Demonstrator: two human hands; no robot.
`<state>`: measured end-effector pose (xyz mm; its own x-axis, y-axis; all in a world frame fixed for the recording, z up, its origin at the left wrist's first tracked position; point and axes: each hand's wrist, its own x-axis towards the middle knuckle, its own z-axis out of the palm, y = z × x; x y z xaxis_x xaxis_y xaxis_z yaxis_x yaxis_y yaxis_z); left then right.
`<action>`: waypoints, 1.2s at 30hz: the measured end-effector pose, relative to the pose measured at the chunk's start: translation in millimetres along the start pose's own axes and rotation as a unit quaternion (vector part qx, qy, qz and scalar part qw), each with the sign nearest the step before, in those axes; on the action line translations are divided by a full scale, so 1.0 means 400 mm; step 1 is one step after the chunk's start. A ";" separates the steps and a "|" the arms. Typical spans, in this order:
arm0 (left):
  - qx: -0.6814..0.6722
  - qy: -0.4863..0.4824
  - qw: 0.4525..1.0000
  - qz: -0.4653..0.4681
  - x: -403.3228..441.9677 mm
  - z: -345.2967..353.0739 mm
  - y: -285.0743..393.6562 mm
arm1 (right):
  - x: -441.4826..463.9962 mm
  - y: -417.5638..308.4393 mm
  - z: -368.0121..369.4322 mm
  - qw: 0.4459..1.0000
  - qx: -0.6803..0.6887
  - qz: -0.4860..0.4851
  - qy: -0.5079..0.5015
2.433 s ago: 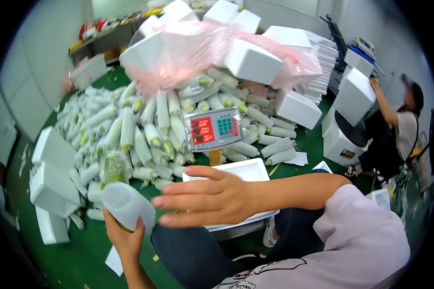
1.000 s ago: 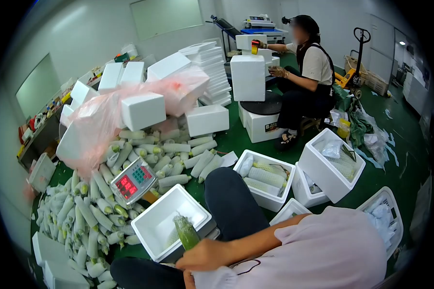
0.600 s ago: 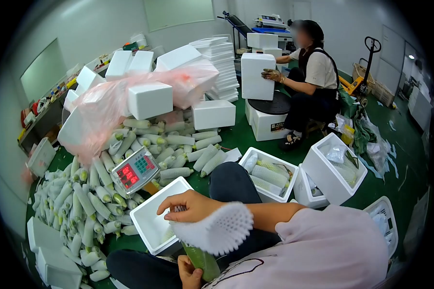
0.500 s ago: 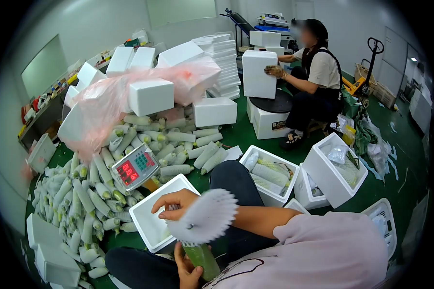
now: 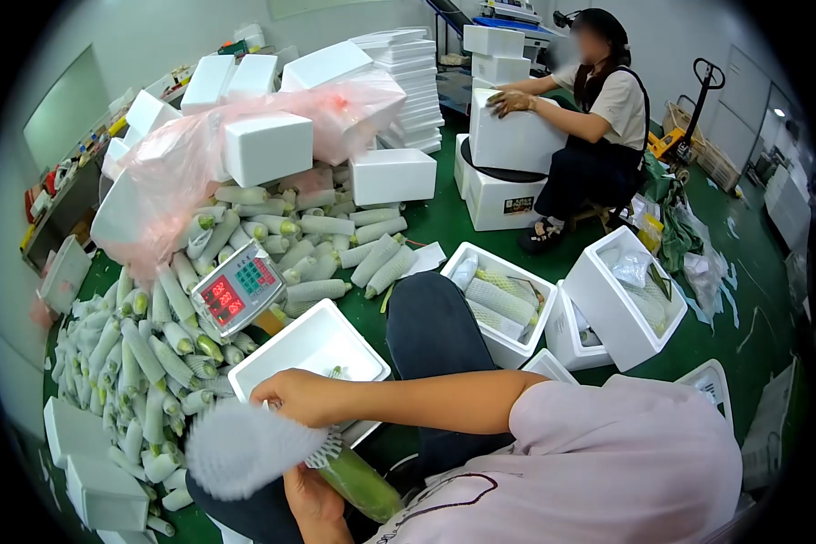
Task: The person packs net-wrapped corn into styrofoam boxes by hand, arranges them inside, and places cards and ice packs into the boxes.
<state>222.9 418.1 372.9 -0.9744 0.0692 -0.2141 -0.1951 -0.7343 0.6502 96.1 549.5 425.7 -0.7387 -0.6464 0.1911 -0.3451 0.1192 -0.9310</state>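
A long green vegetable, like a gourd, lies slanted across my lap. A white foam net sleeve covers its upper end, and the sleeve's far part is flared and blurred by motion. My right hand has its fingers closed on the sleeve from above. Below, my left hand is wrapped round the vegetable near the sleeve's edge, its fingers partly hidden. Just beyond my hands stands an open white foam box with a small bit of netting visible inside.
Several net-wrapped vegetables are heaped at left, beside a digital scale. White foam boxes and pink plastic film lie behind. Filled boxes stand at right. A co-worker sits handling a white box.
My hands have moved left and the vegetable has tilted. The foam sleeve has swung from upper right to lower left. The co-worker's box has tipped down and their hands are on top of it.
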 end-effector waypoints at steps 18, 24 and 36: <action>-0.108 0.041 0.980 -0.163 -0.249 -0.155 -0.068 | -0.254 0.087 0.184 0.945 0.185 0.246 0.107; 0.044 0.000 0.975 -0.219 -0.250 -0.157 -0.059 | -0.411 0.081 0.134 0.974 -0.183 0.119 -0.067; 0.189 0.022 0.971 -0.144 0.034 -0.057 0.018 | -0.016 0.036 -0.136 0.730 -0.477 -0.265 -0.411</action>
<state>210.7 398.1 358.0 -0.8691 0.2007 -0.4521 -0.4943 -0.3872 0.7783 64.3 596.2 428.2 0.1081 -0.9794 -0.1708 -0.9923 -0.0958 -0.0784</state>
